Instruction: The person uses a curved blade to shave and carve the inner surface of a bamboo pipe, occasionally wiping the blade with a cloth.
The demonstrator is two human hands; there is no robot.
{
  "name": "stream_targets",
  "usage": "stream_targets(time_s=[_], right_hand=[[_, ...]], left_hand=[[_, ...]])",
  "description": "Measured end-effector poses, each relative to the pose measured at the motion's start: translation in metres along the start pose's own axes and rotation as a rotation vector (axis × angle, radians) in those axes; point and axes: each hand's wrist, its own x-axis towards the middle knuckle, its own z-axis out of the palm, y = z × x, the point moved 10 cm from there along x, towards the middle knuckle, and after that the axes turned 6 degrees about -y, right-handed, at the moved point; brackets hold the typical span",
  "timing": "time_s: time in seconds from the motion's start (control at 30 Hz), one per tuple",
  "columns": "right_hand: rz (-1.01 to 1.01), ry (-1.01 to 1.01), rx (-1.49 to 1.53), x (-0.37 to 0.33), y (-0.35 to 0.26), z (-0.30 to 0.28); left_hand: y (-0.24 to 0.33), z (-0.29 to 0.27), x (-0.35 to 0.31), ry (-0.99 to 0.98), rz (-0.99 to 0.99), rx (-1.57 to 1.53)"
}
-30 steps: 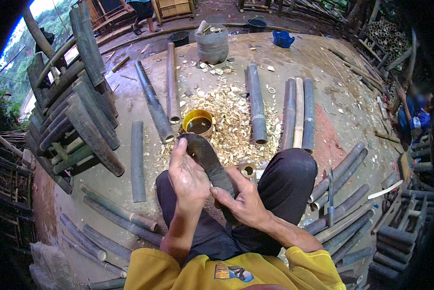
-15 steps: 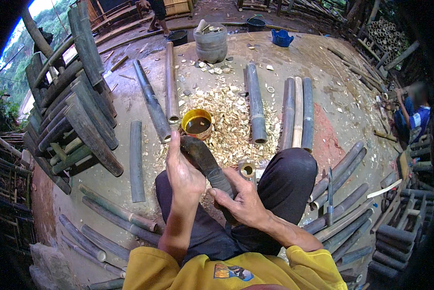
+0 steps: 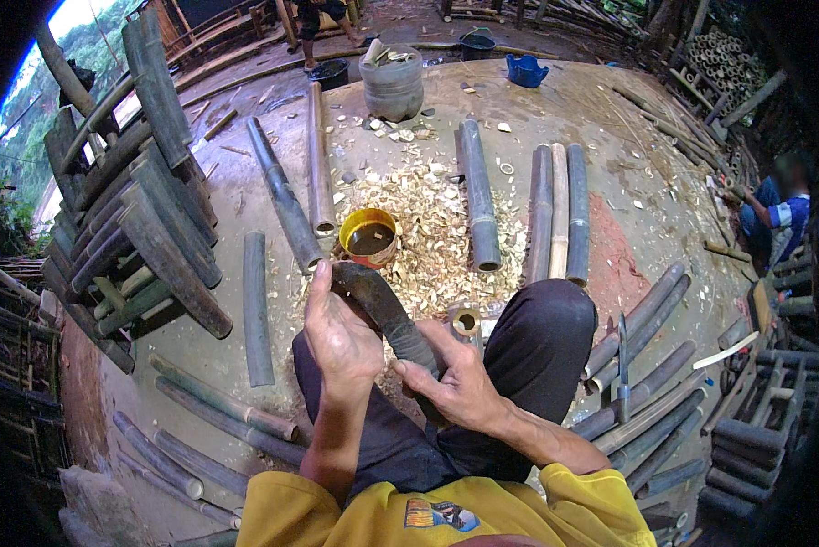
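My right hand (image 3: pixel 464 383) is closed round the lower part of a dark curved tool (image 3: pixel 387 314), its thumb laid across. Ribbed winding shows round the tool's middle; the lower end runs down between my thighs, partly hidden. At the upper end, my left hand (image 3: pixel 341 337) is turned palm up with a digit stretched upward, close against the tool's dark broad end. Its other fingers are largely hidden. Just beyond the tool stands a yellow bowl (image 3: pixel 368 237) with dark liquid. Pale chips (image 3: pixel 428 219) are heaped beside and behind the bowl.
Bamboo lengths (image 3: pixel 479 196) lie around me, with a bamboo stack (image 3: pixel 145 214) at left. A knife (image 3: pixel 623 369) stands upright among poles at right. Farther off are a plastic container (image 3: pixel 393 87), a blue basin (image 3: pixel 526 71) and a seated person (image 3: pixel 783 210).
My left hand and the tool's upper end have shifted slightly left, and the palm has turned more upward. My right hand keeps its grip. The person at right has changed posture.
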Motion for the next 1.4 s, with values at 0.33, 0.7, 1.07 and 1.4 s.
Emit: stream_targets(time_s=[0.33,0.7,1.07,1.4], right_hand=[[0.002,0.003,0.016,-0.001,-0.001,-0.002],[0.022,-0.025,0.006,-0.001,-0.002,-0.001],[0.011,-0.019,0.015,0.001,-0.006,0.001],[0.028,0.060,-0.039,0.004,-0.001,-0.006]], left_hand=[[0.003,0.006,-0.003,0.006,0.016,0.009],[0.002,-0.002,0.009,0.082,0.009,0.120],[0.007,0.008,-0.002,-0.016,0.033,-0.013],[0.002,0.009,0.008,-0.318,-0.154,-0.143]])
